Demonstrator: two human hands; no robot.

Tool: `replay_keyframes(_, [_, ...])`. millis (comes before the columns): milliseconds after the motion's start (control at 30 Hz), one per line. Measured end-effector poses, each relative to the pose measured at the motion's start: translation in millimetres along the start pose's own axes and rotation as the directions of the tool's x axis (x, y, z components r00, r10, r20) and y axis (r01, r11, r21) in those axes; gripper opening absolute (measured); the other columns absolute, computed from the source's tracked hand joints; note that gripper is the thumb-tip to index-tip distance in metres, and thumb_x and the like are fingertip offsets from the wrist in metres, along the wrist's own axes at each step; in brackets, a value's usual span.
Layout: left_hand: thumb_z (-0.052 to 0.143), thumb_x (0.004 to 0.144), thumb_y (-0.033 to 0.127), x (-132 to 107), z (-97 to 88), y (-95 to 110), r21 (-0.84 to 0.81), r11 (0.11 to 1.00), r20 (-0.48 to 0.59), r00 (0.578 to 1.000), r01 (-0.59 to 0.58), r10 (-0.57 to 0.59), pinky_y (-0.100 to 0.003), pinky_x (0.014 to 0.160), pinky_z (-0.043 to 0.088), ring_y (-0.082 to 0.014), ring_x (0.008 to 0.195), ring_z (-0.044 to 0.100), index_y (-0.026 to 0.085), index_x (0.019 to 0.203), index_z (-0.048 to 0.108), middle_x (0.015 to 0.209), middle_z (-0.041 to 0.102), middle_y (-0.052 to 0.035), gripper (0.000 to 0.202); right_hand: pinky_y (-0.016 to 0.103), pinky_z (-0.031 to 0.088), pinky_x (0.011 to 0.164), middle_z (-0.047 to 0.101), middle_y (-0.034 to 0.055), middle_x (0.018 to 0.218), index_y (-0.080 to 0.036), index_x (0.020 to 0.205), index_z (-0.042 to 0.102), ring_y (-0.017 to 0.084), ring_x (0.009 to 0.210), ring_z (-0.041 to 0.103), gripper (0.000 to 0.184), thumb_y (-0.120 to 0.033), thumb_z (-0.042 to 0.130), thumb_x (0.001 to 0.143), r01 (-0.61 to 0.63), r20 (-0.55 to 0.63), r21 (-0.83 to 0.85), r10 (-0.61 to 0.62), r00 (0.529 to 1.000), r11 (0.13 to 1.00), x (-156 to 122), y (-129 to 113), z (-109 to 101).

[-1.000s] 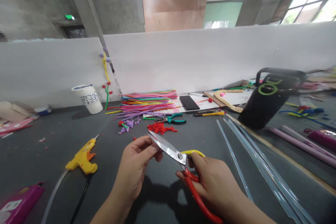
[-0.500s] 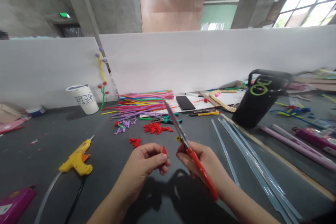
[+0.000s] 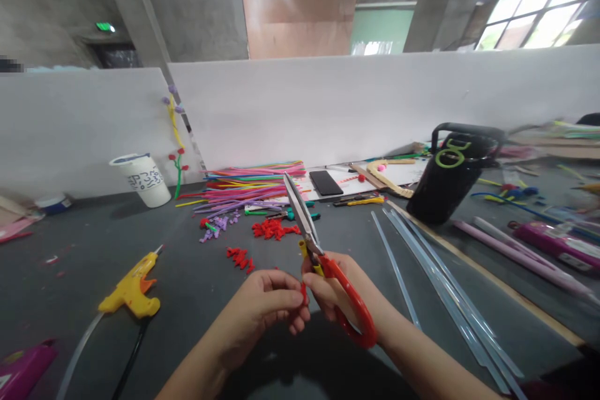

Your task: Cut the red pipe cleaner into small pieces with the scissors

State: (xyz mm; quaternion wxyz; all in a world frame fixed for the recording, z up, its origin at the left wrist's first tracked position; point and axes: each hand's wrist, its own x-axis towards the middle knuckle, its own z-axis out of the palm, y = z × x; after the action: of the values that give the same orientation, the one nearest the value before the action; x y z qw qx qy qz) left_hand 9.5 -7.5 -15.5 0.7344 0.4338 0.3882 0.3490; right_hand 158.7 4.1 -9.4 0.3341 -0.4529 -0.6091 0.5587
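My right hand [image 3: 335,290] grips scissors [image 3: 323,259] with red and yellow handles, their closed blades pointing up and away. My left hand [image 3: 267,309] is closed in a pinch on a small red pipe-cleaner piece [image 3: 303,293], right against the fingers of my right hand. Both hands hover low over the dark grey table [image 3: 187,300]. Several cut red pieces [image 3: 240,257] lie just beyond my left hand, with a larger red heap [image 3: 272,229] farther back.
A yellow glue gun [image 3: 130,290] lies at the left with its cable. A bundle of coloured pipe cleaners [image 3: 255,184], a phone [image 3: 325,182], a white cup [image 3: 140,179] and a black speaker [image 3: 445,178] stand behind. Clear glue sticks [image 3: 422,281] run along the right.
The scissors swung from lying across toward my left hand to pointing up and away. My hands came together, and the left now pinches a small red piece beside the right.
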Motion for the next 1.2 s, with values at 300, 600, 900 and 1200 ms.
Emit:
replay_keyframes(300, [0.054, 0.074, 0.027, 3, 2.1, -5, -0.048, 0.999, -0.002, 1.0, -0.026, 0.026, -0.016, 0.044, 0.033, -0.0053, 0.042, 0.046, 0.009, 0.062, 0.055, 0.053, 0.056, -0.0025, 0.021, 0.015, 0.031, 0.033, 0.048, -0.0066, 0.043, -0.018, 0.065, 0.044, 0.006, 0.033, 0.041, 0.006, -0.024, 0.045, 0.066, 0.039, -0.017, 0.068, -0.038, 0.999, 0.997, 1, -1, 8])
replay_keyframes(600, [0.052, 0.072, 0.034, 1, -4.8, -4, 0.494, 0.869, -0.018, 0.999, -0.021, 0.035, -0.02, 0.039, 0.021, -0.0053, 0.036, 0.029, 0.016, 0.043, 0.044, 0.037, 0.037, 0.0051, 0.036, 0.016, 0.029, 0.034, 0.036, -0.0097, 0.032, -0.019, 0.062, 0.044, 0.006, 0.03, 0.036, 0.007, -0.024, 0.043, 0.066, 0.044, -0.143, -0.031, -0.048, 0.989, 0.999, 6, -4, -7])
replay_keyframes(900, [0.064, 0.06, 0.019, 10, -2.0, -4, 0.33, 0.937, -0.224, 0.956, -0.11, 0.191, -0.023, 0.05, 0.038, -0.0111, 0.05, 0.05, 0.012, 0.068, 0.059, 0.059, 0.058, -0.0016, 0.012, 0.015, 0.031, 0.037, 0.041, -0.0076, 0.05, -0.018, 0.06, 0.043, 0.005, 0.039, 0.04, 0.006, -0.013, 0.044, 0.06, 0.044, -0.093, -0.124, -0.056, 0.994, 0.991, 7, 15, -2])
replay_keyframes(1200, [0.06, 0.061, 0.015, 8, 5.0, -4, 0.261, 0.96, -0.268, 0.948, -0.101, 0.172, -0.022, 0.047, 0.038, -0.0097, 0.044, 0.05, 0.012, 0.062, 0.056, 0.05, 0.056, 0.0014, 0.004, 0.017, 0.031, 0.038, 0.042, -0.0074, 0.047, -0.018, 0.062, 0.045, 0.006, 0.037, 0.04, 0.004, -0.019, 0.046, 0.065, 0.045, -0.11, -0.112, -0.058, 0.992, 0.993, 7, 7, 2])
